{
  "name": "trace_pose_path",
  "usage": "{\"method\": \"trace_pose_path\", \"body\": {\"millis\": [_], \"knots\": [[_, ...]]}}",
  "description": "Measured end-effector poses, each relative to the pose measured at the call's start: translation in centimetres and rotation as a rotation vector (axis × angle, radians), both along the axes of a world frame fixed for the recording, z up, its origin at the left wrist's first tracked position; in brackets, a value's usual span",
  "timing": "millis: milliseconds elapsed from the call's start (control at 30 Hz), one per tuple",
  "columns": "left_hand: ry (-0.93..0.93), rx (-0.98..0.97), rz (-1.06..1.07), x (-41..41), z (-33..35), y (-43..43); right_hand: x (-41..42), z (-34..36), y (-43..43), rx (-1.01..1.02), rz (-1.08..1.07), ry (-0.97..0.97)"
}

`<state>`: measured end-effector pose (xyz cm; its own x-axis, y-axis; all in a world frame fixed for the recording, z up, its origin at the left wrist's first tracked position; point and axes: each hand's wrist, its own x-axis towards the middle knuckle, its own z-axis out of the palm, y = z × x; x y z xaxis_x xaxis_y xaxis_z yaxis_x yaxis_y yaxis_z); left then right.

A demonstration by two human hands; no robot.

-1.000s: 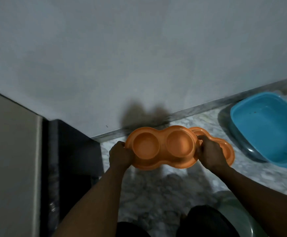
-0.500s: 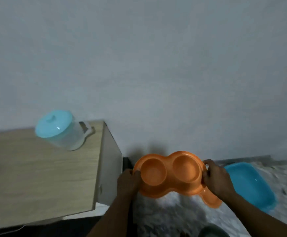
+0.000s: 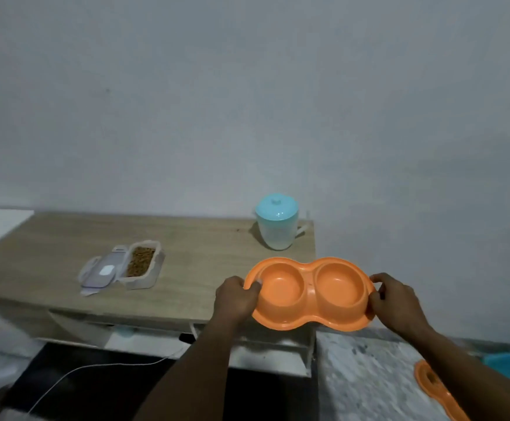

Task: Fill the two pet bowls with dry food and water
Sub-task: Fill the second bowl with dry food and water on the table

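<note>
Since the earlier frames the orange double pet bowl [image 3: 308,294] has been lifted off the floor and carried up over the right end of the wooden cabinet top [image 3: 65,238]. Head view: left hand [image 3: 237,297] curled on its left rim, right hand [image 3: 394,300] curled on its right rim, both wells empty. Lidded water pitcher [image 3: 277,221] stands just beyond the left hand; open kibble container [image 3: 141,262] lies well to that hand's left, a second orange tray [image 3: 435,387] on the floor below the right forearm.

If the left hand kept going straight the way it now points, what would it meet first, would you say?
The left hand grips the orange double bowl and points toward the wall. Probably the lidded jug on the wooden table comes first, though depth is unclear.
</note>
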<state>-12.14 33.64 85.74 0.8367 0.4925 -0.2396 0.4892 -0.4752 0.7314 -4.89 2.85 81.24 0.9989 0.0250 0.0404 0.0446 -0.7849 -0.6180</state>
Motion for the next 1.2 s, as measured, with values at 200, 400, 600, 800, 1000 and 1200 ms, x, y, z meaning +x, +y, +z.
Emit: {"method": "trace_pose_path", "body": {"millis": [200, 400, 600, 800, 1000, 1200], "knots": [[0.047, 0.027, 0.08, -2.7, -0.3, 9.8, -1.1, -1.3, 10.8, 0.007, 0.058, 0.04], [0.07, 0.06, 0.056, -0.3, -2.4, 14.7, 2.4, -4.2, 16.7, -0.032, 0.068, 0.082], [0.088, 0.075, -0.033, 3.1, -4.7, 17.1, 5.3, -5.9, 19.8, -0.052, 0.048, 0.098], [0.121, 0.053, -0.04, 5.3, -6.2, 18.8, 6.2, -7.0, 21.2, -0.091, 0.039, 0.179], [0.107, 0.09, -0.105, 5.7, -7.0, 20.4, 6.0, -6.7, 22.2, -0.143, -0.024, 0.22], [-0.227, 0.439, -0.193, 5.2, -4.0, 23.8, 5.2, -2.9, 26.3, -0.132, -0.18, -0.025]]}}
